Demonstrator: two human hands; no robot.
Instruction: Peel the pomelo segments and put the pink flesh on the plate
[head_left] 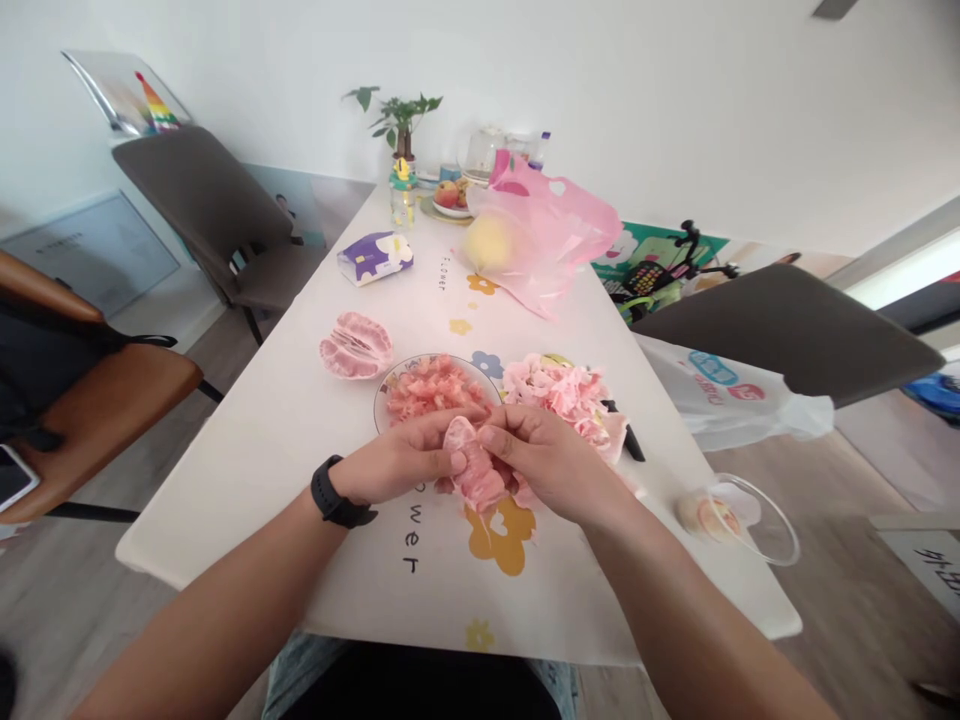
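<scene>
Both hands grip one pink pomelo segment (475,472) just above the table's near half. My left hand (409,458), with a black watch on its wrist, pinches the segment's left side. My right hand (547,455) pinches its right side, thumb on top. Right behind the hands stands a bowl (388,390) filled with pink pomelo flesh pieces (433,388). A pile of pink peeled membranes (562,392) lies to the bowl's right. A partly peeled pomelo chunk (355,346) rests further left on the table.
White table (300,440) with flower prints. Pink plastic bag (536,232) holding a yellow fruit, tissue pack (375,256), small bottle, plant (399,118) and fruit plate at the far end. Clear plastic lid (739,512) near the right edge. Chairs on both sides; a black handle (628,440) pokes from the membranes.
</scene>
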